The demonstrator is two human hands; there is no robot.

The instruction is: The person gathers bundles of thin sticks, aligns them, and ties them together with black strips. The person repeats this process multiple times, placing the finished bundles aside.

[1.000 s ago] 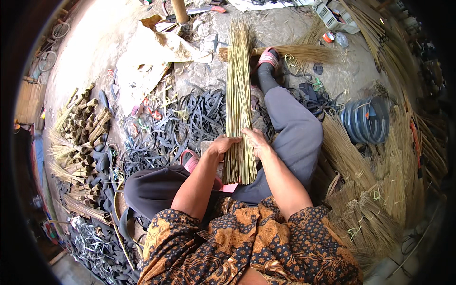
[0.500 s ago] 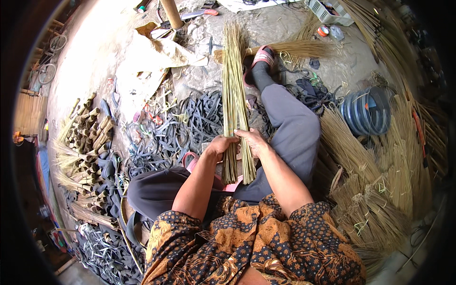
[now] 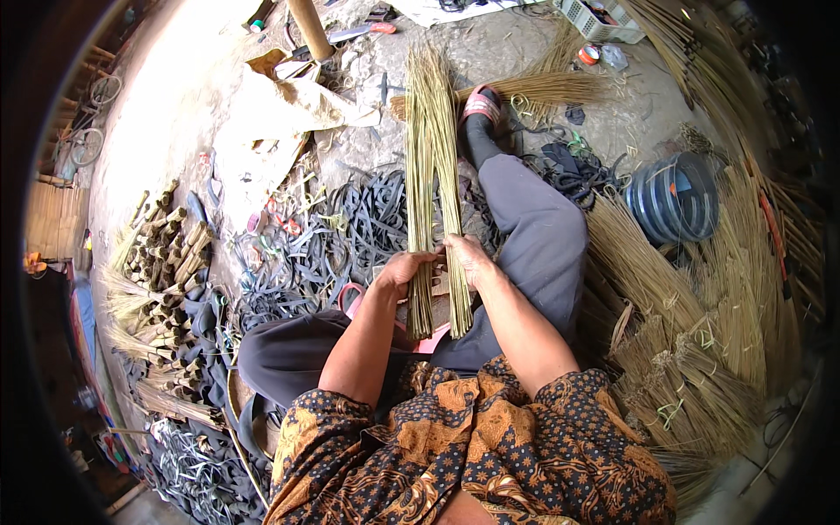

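Two long bundles of thin yellow-green broom sticks stand in front of me, lower ends apart and far tips meeting. My left hand [image 3: 409, 269] is closed around the left broom-stick bundle [image 3: 420, 306]. The right broom-stick bundle [image 3: 458, 302] is gripped by my right hand [image 3: 470, 259], its thumb lying along the sticks. Some fingers of both hands are hidden behind the sticks. Past the bundles' far half, a tied stick bundle [image 3: 547, 87] lies crosswise on the floor beside my sandalled foot [image 3: 482, 105].
Dark rubber strips [image 3: 363, 219] are heaped ahead and left. Short tied bundles [image 3: 166, 254] are piled at far left. Loose sticks [image 3: 656, 271] and a clear blue ribbed container [image 3: 672, 199] lie right. A knife [image 3: 354, 33], wooden post [image 3: 310, 28] and white basket [image 3: 604, 22] are farther off.
The gap between the bundles' lower parts has widened a little as my right hand shifts slightly right. Both hands keep their grip.
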